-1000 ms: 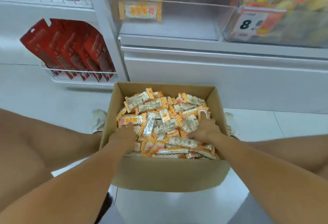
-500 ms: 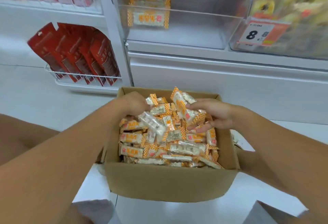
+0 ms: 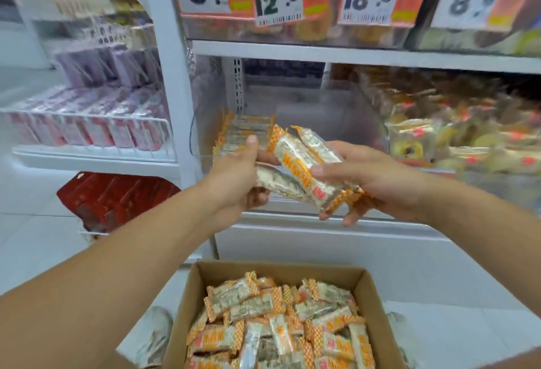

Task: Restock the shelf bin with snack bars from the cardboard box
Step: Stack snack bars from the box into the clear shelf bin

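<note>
From the head camera, the left hand (image 3: 234, 181) and right hand (image 3: 366, 181) each grip a few snack bars (image 3: 301, 163), holding the bundle between them just in front of the clear shelf bin (image 3: 292, 111). Below, the open cardboard box (image 3: 181, 319) sits full of bars.

- Both hands were down in the cardboard box (image 3: 281, 278) before. Now they are up high, in front of the clear shelf bin (image 3: 295, 134).
- The left hand (image 3: 234, 175) and the right hand (image 3: 366, 178) now hold a bunch of snack bars (image 3: 298, 161) between them.
- The box now sits low down, under the arms.
</note>
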A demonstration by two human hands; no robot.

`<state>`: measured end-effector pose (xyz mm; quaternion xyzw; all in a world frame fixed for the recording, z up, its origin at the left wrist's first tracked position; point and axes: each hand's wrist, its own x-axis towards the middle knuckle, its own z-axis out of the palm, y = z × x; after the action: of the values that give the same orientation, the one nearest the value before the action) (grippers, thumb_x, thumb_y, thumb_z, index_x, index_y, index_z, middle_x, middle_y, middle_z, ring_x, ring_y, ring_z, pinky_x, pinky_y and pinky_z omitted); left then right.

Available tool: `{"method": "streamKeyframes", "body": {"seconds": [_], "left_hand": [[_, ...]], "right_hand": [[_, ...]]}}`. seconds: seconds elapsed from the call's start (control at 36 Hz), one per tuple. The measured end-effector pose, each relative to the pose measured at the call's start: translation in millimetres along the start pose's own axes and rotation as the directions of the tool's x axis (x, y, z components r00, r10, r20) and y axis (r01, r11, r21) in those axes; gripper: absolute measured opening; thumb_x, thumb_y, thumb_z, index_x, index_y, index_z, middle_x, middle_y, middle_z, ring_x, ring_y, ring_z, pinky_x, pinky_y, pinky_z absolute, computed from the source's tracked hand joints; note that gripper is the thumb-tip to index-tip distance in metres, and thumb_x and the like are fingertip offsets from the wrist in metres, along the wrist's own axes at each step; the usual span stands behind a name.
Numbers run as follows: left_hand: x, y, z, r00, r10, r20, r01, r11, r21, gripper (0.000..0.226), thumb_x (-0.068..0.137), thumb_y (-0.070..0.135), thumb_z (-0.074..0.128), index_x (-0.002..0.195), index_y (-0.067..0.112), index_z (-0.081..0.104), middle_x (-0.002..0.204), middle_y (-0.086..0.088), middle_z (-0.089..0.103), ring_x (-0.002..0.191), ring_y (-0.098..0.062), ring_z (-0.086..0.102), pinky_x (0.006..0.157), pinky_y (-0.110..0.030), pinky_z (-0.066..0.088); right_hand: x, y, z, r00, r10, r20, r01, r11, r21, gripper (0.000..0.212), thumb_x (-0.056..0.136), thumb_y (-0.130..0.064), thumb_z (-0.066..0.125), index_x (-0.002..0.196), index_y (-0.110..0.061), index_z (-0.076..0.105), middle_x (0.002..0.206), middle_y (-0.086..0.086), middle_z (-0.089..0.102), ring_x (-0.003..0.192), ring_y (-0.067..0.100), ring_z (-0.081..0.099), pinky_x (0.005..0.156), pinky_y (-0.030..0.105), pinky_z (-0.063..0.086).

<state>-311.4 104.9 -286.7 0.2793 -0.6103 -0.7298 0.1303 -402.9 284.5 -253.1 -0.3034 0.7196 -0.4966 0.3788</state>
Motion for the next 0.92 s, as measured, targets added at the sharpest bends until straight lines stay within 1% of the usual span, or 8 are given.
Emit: {"method": "streamKeyframes", "body": {"seconds": [0.17, 0.28, 0.39, 0.47, 0.56, 0.64, 0.78, 0.92], "left_hand": [[16.2, 33.7, 11.2, 0.988, 0.083, 0.129, -0.080, 0.996, -0.030, 0.062, 0.094, 0.066, 0.046, 0.104, 0.011, 0.074, 0.092, -0.001, 0.078, 0.067, -0.009, 0.071, 0.052, -0.019, 0.054], [23.6, 50.5, 8.7, 0.979, 0.123, 0.164, -0.119, 0.992, -0.037, 0.054, 0.087, 0.064, 0.057, 0.098, 0.013, 0.073, 0.091, -0.001, 0.079, 0.077, -0.013, 0.074, 0.063, -0.021, 0.060], [30.2, 60.6, 2.9, 0.964, 0.175, 0.198, -0.166, 0.984, -0.063, 0.057, 0.069, 0.046, 0.076, 0.112, 0.010, 0.068, 0.092, 0.004, 0.078, 0.075, -0.013, 0.072, 0.067, -0.021, 0.059], [39.0, 60.7, -4.0, 0.958, 0.197, 0.209, -0.180, 0.979, -0.098, 0.036, 0.078, 0.018, 0.080, 0.110, 0.014, 0.065, 0.099, -0.003, 0.076, 0.076, -0.015, 0.073, 0.067, -0.023, 0.059], [44.5, 59.6, -9.6, 0.962, 0.158, 0.225, -0.127, 0.981, -0.146, 0.021, 0.087, 0.010, 0.074, 0.104, 0.015, 0.062, 0.096, -0.003, 0.075, 0.072, -0.015, 0.072, 0.070, -0.024, 0.061], [48.0, 60.2, -16.1, 0.975, 0.099, 0.200, -0.066, 0.984, -0.165, 0.018, 0.088, 0.013, 0.074, 0.095, 0.012, 0.058, 0.075, -0.002, 0.068, 0.059, -0.009, 0.065, 0.067, -0.023, 0.061], [51.7, 57.8, -22.7, 0.990, -0.011, 0.140, 0.044, 0.972, -0.233, 0.025, 0.090, 0.015, 0.072, 0.111, 0.004, 0.062, 0.077, -0.006, 0.041, 0.058, -0.011, 0.049, 0.058, -0.023, 0.059], [48.5, 58.1, -19.9, 0.990, -0.038, 0.135, 0.070, 0.968, -0.241, 0.019, 0.094, 0.014, 0.067, 0.110, 0.005, 0.061, 0.079, -0.007, 0.042, 0.056, -0.011, 0.046, 0.053, -0.023, 0.058]], "right_hand": [[23.9, -10.4, -7.4, 0.967, -0.186, -0.177, 0.163, 0.977, -0.138, 0.042, 0.084, -0.033, 0.077, 0.120, -0.036, 0.056, 0.099, -0.001, 0.074, 0.078, 0.028, 0.076, 0.050, 0.034, 0.057], [41.3, -12.8, -7.4, 0.956, -0.240, -0.166, 0.221, 0.968, -0.122, 0.044, 0.084, -0.033, 0.077, 0.122, -0.038, 0.056, 0.099, -0.002, 0.074, 0.083, 0.027, 0.075, 0.055, 0.033, 0.058], [60.5, -17.8, -9.5, 0.944, -0.281, -0.176, 0.265, 0.958, -0.107, 0.045, 0.082, -0.033, 0.079, 0.121, -0.038, 0.058, 0.098, -0.003, 0.075, 0.084, 0.022, 0.075, 0.057, 0.031, 0.058], [72.6, -19.2, -8.6, 0.921, -0.341, -0.190, 0.317, 0.938, -0.143, 0.047, 0.077, -0.035, 0.082, 0.119, -0.037, 0.061, 0.098, -0.002, 0.075, 0.080, 0.018, 0.072, 0.057, 0.033, 0.058], [81.3, -18.0, -7.5, 0.894, -0.386, -0.225, 0.346, 0.917, -0.199, 0.054, 0.071, -0.040, 0.083, 0.120, -0.030, 0.061, 0.097, -0.003, 0.075, 0.077, 0.013, 0.071, 0.056, 0.035, 0.059], [86.4, -17.3, -11.3, 0.898, -0.365, -0.244, 0.323, 0.926, -0.196, 0.049, 0.077, -0.035, 0.082, 0.119, -0.021, 0.059, 0.097, 0.001, 0.076, 0.081, 0.019, 0.075, 0.061, 0.040, 0.059], [88.1, -18.5, -17.5, 0.933, -0.315, -0.174, 0.276, 0.937, -0.214, 0.036, 0.081, -0.030, 0.079, 0.113, -0.019, 0.068, 0.099, 0.006, 0.077, 0.085, 0.014, 0.071, 0.072, 0.036, 0.059], [83.4, -25.9, -18.8, 0.982, -0.179, -0.058, 0.178, 0.984, -0.032, 0.044, 0.073, -0.039, 0.075, 0.111, -0.018, 0.073, 0.100, 0.000, 0.077, 0.088, 0.012, 0.071, 0.077, 0.029, 0.054]]}}
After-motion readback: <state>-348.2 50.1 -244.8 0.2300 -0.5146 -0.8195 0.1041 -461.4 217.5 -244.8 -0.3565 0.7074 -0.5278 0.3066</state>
